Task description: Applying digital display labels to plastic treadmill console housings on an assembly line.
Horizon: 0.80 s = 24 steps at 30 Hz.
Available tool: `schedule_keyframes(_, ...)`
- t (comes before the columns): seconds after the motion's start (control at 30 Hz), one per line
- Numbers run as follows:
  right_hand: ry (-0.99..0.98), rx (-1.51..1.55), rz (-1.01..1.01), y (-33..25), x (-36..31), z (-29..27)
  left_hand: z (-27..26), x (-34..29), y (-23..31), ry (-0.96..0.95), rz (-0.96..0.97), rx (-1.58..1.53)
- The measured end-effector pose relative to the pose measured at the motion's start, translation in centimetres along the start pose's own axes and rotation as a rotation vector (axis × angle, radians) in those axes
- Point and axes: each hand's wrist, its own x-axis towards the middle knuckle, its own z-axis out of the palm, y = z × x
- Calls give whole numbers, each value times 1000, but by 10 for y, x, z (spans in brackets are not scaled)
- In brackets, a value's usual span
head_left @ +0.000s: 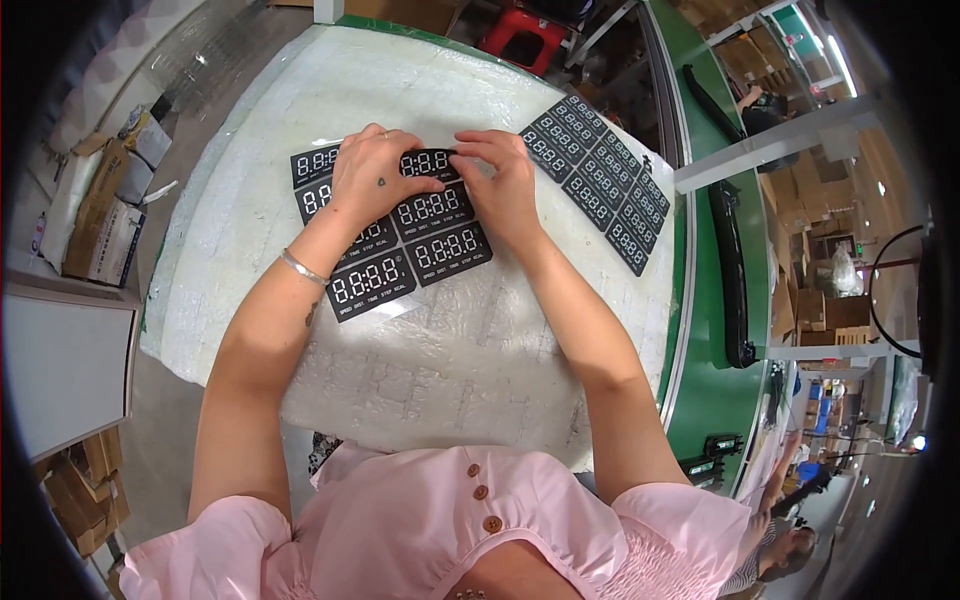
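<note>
A sheet of black display labels (372, 284) printed with white segment digits lies on the white padded work surface, with clear backing film showing at its edge. My left hand (375, 175) is over the sheet's upper part, its thumb and fingers closed at the left side of the top right label (428, 163). At that label's right end, the thumb and index finger of my right hand (503, 185) pinch its edge. The label's upper edge looks slightly bowed up. My left hand hides some labels in the left column.
A second sheet of similar black labels (598, 178) lies to the right. Beyond it runs a green bench (700, 260) bearing long black curved parts (733, 275). A red stool (524, 40) stands past the far edge. Cardboard boxes (98, 215) are at the left. Other people are at the right.
</note>
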Motion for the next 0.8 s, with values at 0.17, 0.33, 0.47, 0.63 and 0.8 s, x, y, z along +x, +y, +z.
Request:
schedule_keyframes(0.17,47,15,-123,-29,-7,-14,-8,1,-14,-48,58,-29)
schedule_keyframes(0.33,285,733,577,9,-57,-104,-14,17,0,-162,219,-66)
schedule_keyframes(0.47,352,1378,840,53,-128,-109,0,0,-33,-268,127,-119)
schedule_keyframes(0.63,306,1467,892,48,-130,-100,5,-7,-13,-205,217,-38)
schedule_keyframes(0.8,266,1559,790,48,-122,-104,1,-16,56,-255,512,-84)
